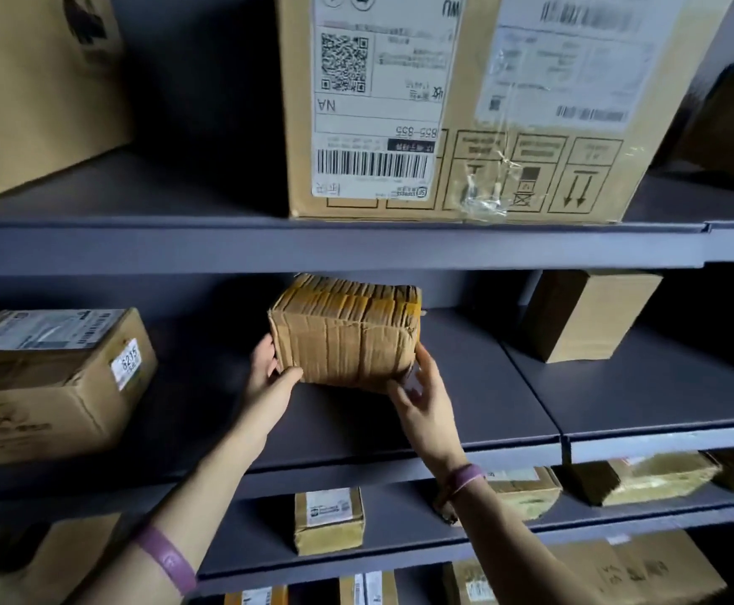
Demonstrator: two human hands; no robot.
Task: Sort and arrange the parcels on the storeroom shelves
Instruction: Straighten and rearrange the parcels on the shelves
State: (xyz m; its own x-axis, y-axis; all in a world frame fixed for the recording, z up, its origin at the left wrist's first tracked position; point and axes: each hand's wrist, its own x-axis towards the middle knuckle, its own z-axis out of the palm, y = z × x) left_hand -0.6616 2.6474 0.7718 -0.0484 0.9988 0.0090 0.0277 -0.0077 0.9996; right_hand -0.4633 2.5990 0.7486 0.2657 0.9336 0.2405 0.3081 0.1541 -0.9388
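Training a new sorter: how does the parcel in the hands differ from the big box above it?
The held parcel is small, creased and tape-wrapped; the big box is far larger, smooth, with barcode labels. The left hand and right hand hold the parcel; the box stands untouched. Both are cardboard.

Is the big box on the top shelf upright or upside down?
Upside down: the box has its arrows pointing down, and the print on its label reads inverted.

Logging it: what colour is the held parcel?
Brown cardboard parcel, yellowish on top; head view.
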